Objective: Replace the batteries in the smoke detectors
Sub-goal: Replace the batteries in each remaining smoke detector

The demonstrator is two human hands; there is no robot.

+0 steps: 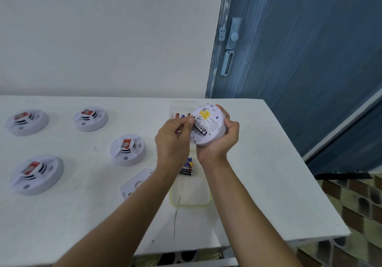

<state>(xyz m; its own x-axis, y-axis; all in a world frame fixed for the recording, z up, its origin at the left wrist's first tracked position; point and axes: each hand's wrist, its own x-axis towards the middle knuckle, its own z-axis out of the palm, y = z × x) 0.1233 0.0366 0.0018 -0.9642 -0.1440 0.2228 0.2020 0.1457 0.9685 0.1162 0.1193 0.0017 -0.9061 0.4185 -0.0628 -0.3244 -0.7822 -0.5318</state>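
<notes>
Detector [208, 125] lies back-up in the cupped right hand [219, 140], above the table's [268, 163] right side, so its bay faces the eyes. Left hand [172, 140] pinches a battery [200, 129] in that bay, probably seating or prying it. Spare cells [187, 168] wait below.

Smoke detectors [26, 122] [91, 119] [128, 150] [37, 174]: 5 total. Four sit left of the green-rimmed tray [190, 204], and the fifth detector [213, 122] is held above its far end.
Cover plate [135, 185]: 1, just left of that tray.
Clear trays: 2, second tray [184, 102] beyond it.
Batteries: 1 battery [199, 128] visible in the fifth detector. The battery pile [187, 168] in the green-rimmed tray and the far batteries [179, 115] are too bunched to count.
Hands: 2, left hand [173, 142] and right hand [219, 140].
</notes>
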